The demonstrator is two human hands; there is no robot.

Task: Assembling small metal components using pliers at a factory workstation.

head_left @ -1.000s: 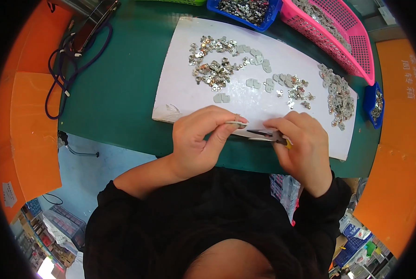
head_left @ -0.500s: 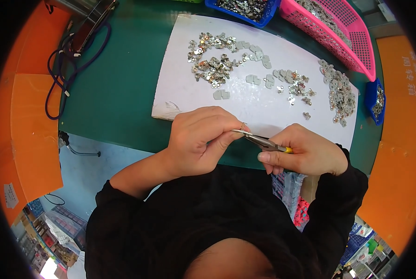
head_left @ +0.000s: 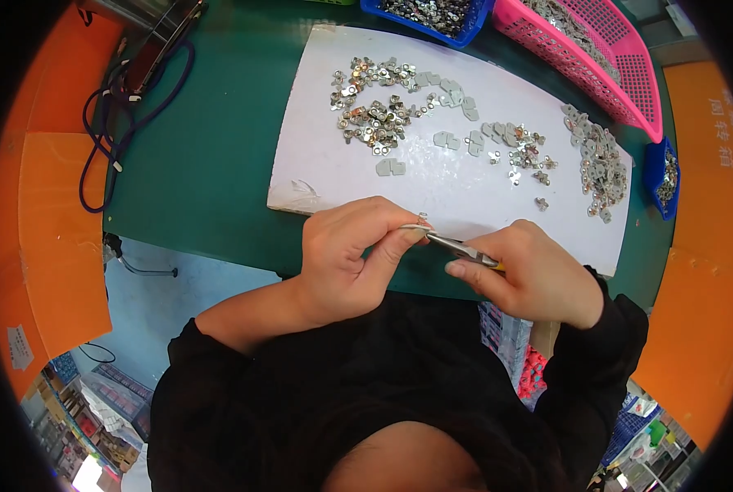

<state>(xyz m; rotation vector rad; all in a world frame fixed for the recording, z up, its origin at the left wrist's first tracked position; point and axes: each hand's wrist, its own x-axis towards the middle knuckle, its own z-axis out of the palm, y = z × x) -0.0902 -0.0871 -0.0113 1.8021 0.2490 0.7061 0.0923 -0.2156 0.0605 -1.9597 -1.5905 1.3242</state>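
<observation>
Between thumb and forefinger, my left hand (head_left: 354,254) pinches a small flat grey plate (head_left: 416,227), mostly covered by the fingers, with a bit of metal showing at its upper edge. My right hand (head_left: 534,266) is closed round pliers (head_left: 465,249) with yellow on the handle. The tips of the pliers meet the plate's right end at my left fingertips. Both hands are above the near edge of a white board (head_left: 301,168). On the board lie grey plates (head_left: 390,167) and piles of small shiny metal pieces (head_left: 374,123).
At the board's right is a heap of grey plates fitted with metal (head_left: 600,168). A pink basket (head_left: 645,94), a blue tray (head_left: 470,31) and a small blue bin (head_left: 653,176) hold small parts. A dark cable (head_left: 188,70) lies on the green table (head_left: 227,90); orange panels (head_left: 63,246) flank it.
My left hand and the plate have shifted slightly left. The pliers have swung a little, and my right hand has turned and its thumb has moved slightly left and up.
</observation>
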